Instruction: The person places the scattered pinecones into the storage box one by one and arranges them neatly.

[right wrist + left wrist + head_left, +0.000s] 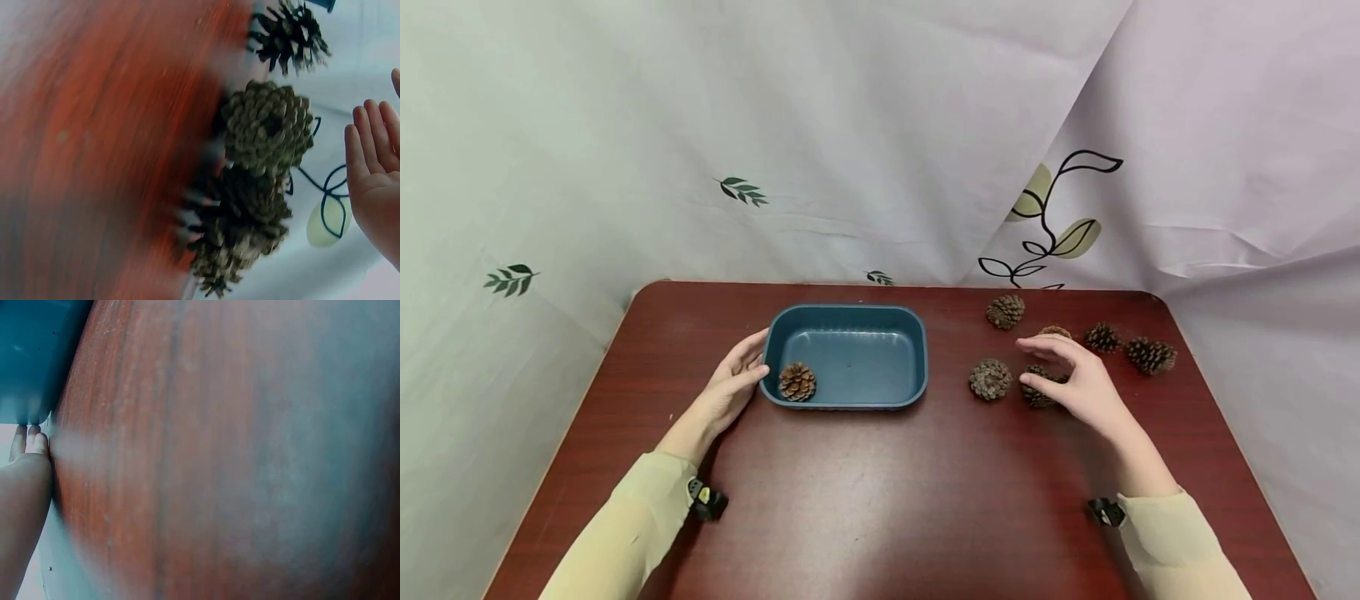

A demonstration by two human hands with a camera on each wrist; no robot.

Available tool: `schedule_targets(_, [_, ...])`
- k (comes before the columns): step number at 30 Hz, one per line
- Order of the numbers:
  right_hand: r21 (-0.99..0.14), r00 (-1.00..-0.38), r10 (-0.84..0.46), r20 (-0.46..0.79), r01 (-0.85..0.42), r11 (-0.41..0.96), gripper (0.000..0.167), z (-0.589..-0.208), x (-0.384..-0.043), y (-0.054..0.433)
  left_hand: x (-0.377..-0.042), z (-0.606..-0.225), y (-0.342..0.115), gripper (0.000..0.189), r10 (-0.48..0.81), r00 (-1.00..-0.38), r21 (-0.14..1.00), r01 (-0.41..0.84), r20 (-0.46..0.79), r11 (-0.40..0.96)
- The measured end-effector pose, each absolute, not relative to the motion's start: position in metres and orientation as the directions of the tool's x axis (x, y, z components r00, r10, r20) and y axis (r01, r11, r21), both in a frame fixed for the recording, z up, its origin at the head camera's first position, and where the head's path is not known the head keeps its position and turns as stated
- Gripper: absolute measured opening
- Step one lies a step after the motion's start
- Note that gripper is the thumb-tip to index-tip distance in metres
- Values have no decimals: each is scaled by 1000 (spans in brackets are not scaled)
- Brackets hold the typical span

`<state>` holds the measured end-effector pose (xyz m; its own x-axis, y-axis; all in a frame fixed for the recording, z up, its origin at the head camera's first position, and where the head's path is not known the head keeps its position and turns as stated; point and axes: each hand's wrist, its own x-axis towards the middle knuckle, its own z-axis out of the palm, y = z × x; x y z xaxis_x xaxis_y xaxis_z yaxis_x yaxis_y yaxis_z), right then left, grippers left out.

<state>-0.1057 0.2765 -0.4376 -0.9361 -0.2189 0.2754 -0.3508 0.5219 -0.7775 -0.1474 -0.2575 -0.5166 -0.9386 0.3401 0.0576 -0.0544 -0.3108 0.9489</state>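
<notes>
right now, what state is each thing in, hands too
blue tray: upright, open-topped, one cone inside
pine cone in the tray: at its near left corner
loose pine cones: on the table, right of the tray
left hand: touching the tray's left side
right hand: open, empty, near loose cones
</notes>
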Motion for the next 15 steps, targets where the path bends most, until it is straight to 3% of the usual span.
schedule_targets(15, [-773,-939,-159,304,-341,535,47,-436,-89,313,-146,-515,-257,58,335,-941,950,-57,52,-308])
